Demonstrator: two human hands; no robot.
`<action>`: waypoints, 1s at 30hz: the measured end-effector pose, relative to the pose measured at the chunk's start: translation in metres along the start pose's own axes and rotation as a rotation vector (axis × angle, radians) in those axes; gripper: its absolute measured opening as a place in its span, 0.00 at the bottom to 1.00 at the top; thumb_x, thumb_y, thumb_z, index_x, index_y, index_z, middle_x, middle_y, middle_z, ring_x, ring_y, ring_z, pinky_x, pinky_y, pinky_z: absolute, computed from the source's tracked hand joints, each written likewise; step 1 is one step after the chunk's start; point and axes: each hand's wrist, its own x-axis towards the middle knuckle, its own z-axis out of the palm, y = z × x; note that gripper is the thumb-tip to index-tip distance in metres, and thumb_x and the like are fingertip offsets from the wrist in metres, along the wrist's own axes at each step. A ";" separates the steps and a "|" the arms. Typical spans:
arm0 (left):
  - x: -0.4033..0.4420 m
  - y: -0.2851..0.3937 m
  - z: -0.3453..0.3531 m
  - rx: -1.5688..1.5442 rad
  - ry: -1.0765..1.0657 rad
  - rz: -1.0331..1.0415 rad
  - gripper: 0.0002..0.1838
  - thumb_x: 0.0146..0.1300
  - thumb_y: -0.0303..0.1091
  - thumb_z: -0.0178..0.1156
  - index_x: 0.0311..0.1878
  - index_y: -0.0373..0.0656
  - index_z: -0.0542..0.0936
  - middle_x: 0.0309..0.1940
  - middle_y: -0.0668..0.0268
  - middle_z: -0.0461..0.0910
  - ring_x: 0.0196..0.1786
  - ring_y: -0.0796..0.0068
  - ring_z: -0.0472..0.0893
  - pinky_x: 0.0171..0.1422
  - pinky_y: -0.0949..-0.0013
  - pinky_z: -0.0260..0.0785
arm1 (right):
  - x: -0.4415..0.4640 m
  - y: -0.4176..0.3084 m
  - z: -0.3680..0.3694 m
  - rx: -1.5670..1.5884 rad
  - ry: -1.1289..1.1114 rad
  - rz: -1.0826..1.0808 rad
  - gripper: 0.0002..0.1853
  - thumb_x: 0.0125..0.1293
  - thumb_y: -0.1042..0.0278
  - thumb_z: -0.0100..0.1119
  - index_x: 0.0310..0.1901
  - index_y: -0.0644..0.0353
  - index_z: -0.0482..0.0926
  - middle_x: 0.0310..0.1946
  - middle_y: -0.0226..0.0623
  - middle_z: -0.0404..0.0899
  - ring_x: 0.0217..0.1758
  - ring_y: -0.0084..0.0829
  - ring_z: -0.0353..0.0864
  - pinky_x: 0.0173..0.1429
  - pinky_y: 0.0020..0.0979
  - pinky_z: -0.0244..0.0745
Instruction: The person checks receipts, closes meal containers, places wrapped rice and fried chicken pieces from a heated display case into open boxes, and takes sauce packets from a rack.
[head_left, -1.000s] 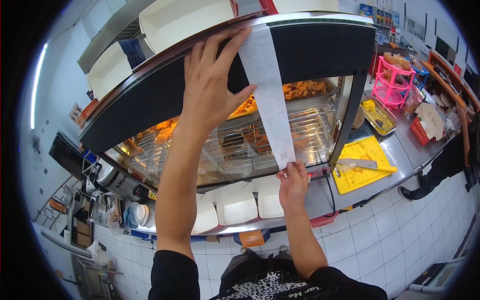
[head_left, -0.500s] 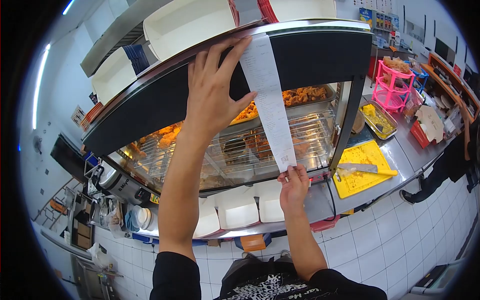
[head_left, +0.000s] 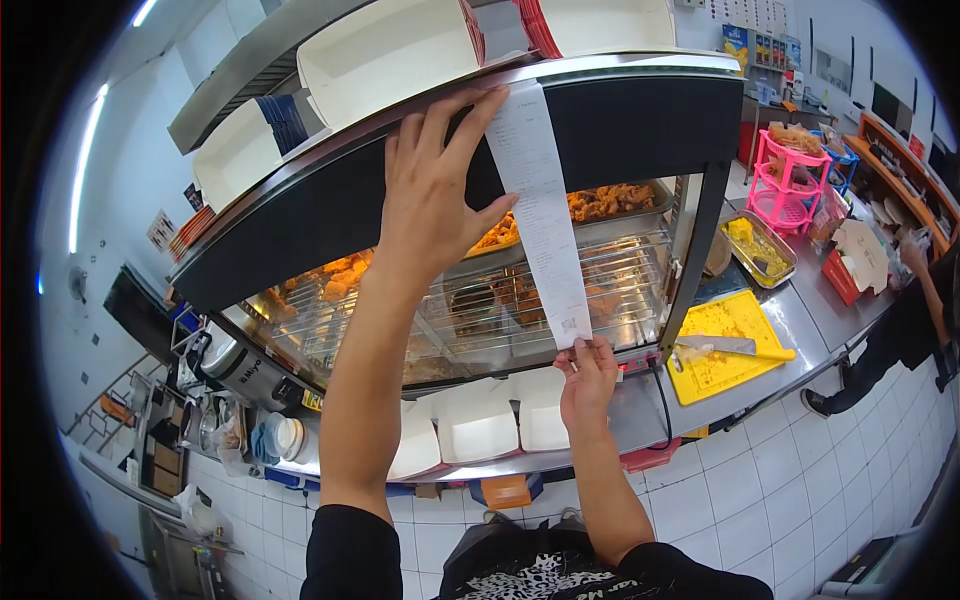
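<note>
A long printed paper receipt (head_left: 540, 210) hangs down the front of a glass food warmer (head_left: 640, 120), from its top edge to below the wire racks. My left hand (head_left: 435, 190) is spread open against the warmer's black upper panel. Its index fingertip is at the receipt's top left, and its thumb tip touches the paper's left edge. Lower down, my right hand (head_left: 588, 385) pinches the receipt's bottom end between thumb and fingers. Pieces of fried chicken (head_left: 612, 202) sit in trays behind the glass, partly hidden by the paper and my left arm.
Open paper food boxes (head_left: 478, 425) line the counter below; more boxes (head_left: 395, 50) stand on top. At right are a knife (head_left: 720, 344) on a yellow cutting board (head_left: 725, 375), a metal tray (head_left: 770, 262) and a pink rack (head_left: 780, 200). A co-worker's hand (head_left: 915, 250) is at far right.
The view has shifted slightly. Both my hands keep the same places on the receipt and warmer. At far right, the co-worker's forearm and hand have come into sight near the red carton.
</note>
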 end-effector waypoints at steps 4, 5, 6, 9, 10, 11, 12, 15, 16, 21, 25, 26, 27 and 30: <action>0.001 0.000 -0.001 0.005 0.002 0.003 0.54 0.42 0.35 0.84 0.77 0.58 0.72 0.68 0.60 0.73 0.70 0.51 0.70 0.78 0.47 0.58 | 0.002 -0.001 -0.003 -0.011 -0.014 0.003 0.05 0.75 0.74 0.61 0.49 0.61 0.80 0.36 0.31 0.83 0.34 0.26 0.85 0.42 0.33 0.84; 0.001 0.000 -0.001 0.005 0.001 0.004 0.54 0.42 0.35 0.84 0.77 0.58 0.72 0.68 0.60 0.73 0.70 0.51 0.70 0.78 0.47 0.58 | 0.002 -0.002 -0.003 -0.016 -0.017 0.005 0.05 0.75 0.74 0.61 0.49 0.61 0.80 0.37 0.31 0.83 0.35 0.26 0.86 0.42 0.33 0.84; 0.001 0.000 -0.001 0.027 0.001 0.015 0.54 0.42 0.36 0.84 0.78 0.57 0.71 0.68 0.62 0.73 0.68 0.53 0.70 0.76 0.49 0.60 | 0.002 -0.002 -0.002 -0.027 -0.016 0.007 0.05 0.76 0.74 0.60 0.50 0.61 0.80 0.37 0.32 0.83 0.35 0.27 0.85 0.43 0.32 0.84; 0.001 0.000 -0.002 0.066 -0.002 0.033 0.55 0.43 0.38 0.84 0.79 0.57 0.69 0.68 0.65 0.72 0.65 0.57 0.71 0.73 0.51 0.63 | -0.001 -0.009 0.001 -0.068 -0.006 0.026 0.06 0.76 0.74 0.59 0.51 0.61 0.80 0.39 0.34 0.84 0.37 0.28 0.85 0.44 0.32 0.84; 0.001 0.000 -0.002 0.066 -0.005 0.030 0.55 0.43 0.38 0.84 0.79 0.56 0.69 0.68 0.65 0.72 0.65 0.57 0.71 0.73 0.52 0.63 | -0.002 -0.013 0.003 -0.085 0.002 0.042 0.06 0.76 0.74 0.59 0.51 0.61 0.80 0.40 0.34 0.84 0.37 0.28 0.86 0.44 0.33 0.84; 0.001 0.000 -0.002 0.066 -0.008 0.027 0.55 0.43 0.38 0.84 0.79 0.56 0.69 0.68 0.65 0.72 0.65 0.57 0.71 0.73 0.52 0.63 | -0.002 -0.015 0.005 -0.102 0.008 0.058 0.06 0.76 0.74 0.59 0.50 0.61 0.80 0.40 0.34 0.84 0.37 0.28 0.86 0.44 0.34 0.84; 0.001 0.000 -0.002 0.070 -0.005 0.030 0.55 0.43 0.38 0.84 0.79 0.56 0.69 0.68 0.65 0.72 0.65 0.57 0.71 0.72 0.52 0.63 | -0.002 -0.014 0.001 -0.101 -0.003 0.068 0.06 0.76 0.74 0.59 0.50 0.61 0.81 0.41 0.34 0.84 0.37 0.29 0.86 0.44 0.34 0.84; 0.001 0.000 -0.002 0.078 0.001 0.035 0.55 0.43 0.38 0.84 0.79 0.56 0.69 0.68 0.65 0.72 0.65 0.58 0.71 0.72 0.52 0.63 | -0.002 -0.009 -0.013 -0.103 -0.037 0.101 0.07 0.75 0.75 0.58 0.51 0.61 0.81 0.42 0.36 0.84 0.38 0.30 0.86 0.44 0.34 0.84; 0.001 0.000 -0.001 0.075 0.002 0.033 0.55 0.43 0.38 0.84 0.79 0.56 0.69 0.67 0.64 0.72 0.65 0.58 0.71 0.72 0.52 0.63 | -0.003 -0.010 -0.014 -0.109 -0.047 0.112 0.07 0.75 0.75 0.57 0.51 0.61 0.81 0.42 0.36 0.84 0.37 0.30 0.86 0.44 0.34 0.84; 0.000 0.003 -0.002 0.071 0.005 0.024 0.55 0.44 0.38 0.84 0.79 0.56 0.69 0.68 0.63 0.71 0.65 0.57 0.71 0.72 0.52 0.63 | -0.007 -0.010 -0.023 -0.137 -0.065 0.159 0.07 0.75 0.75 0.57 0.51 0.61 0.80 0.42 0.37 0.83 0.37 0.30 0.86 0.43 0.34 0.83; 0.001 0.005 -0.002 0.079 0.001 0.019 0.54 0.44 0.38 0.84 0.78 0.56 0.69 0.68 0.63 0.70 0.65 0.56 0.71 0.72 0.51 0.63 | -0.010 -0.016 -0.023 -0.192 -0.092 0.138 0.07 0.75 0.74 0.57 0.50 0.61 0.80 0.42 0.37 0.83 0.38 0.29 0.86 0.42 0.33 0.83; 0.001 0.005 -0.002 0.081 -0.007 0.017 0.54 0.44 0.38 0.84 0.78 0.56 0.69 0.68 0.63 0.70 0.65 0.56 0.71 0.72 0.51 0.63 | -0.010 -0.019 -0.020 -0.207 -0.101 0.123 0.07 0.75 0.74 0.57 0.50 0.61 0.80 0.42 0.36 0.83 0.38 0.29 0.86 0.42 0.33 0.83; 0.002 0.005 -0.002 0.082 -0.008 0.018 0.54 0.44 0.38 0.84 0.78 0.56 0.69 0.68 0.63 0.70 0.65 0.56 0.71 0.72 0.51 0.63 | -0.009 -0.022 -0.016 -0.242 -0.120 0.038 0.07 0.75 0.74 0.58 0.51 0.61 0.80 0.42 0.36 0.83 0.40 0.29 0.86 0.44 0.32 0.82; 0.001 0.005 -0.002 0.087 -0.008 0.018 0.54 0.44 0.37 0.84 0.78 0.56 0.69 0.68 0.64 0.70 0.65 0.56 0.71 0.72 0.51 0.63 | 0.002 -0.048 0.020 -0.332 -0.203 -0.260 0.11 0.74 0.73 0.60 0.55 0.63 0.78 0.46 0.36 0.83 0.48 0.29 0.84 0.53 0.31 0.80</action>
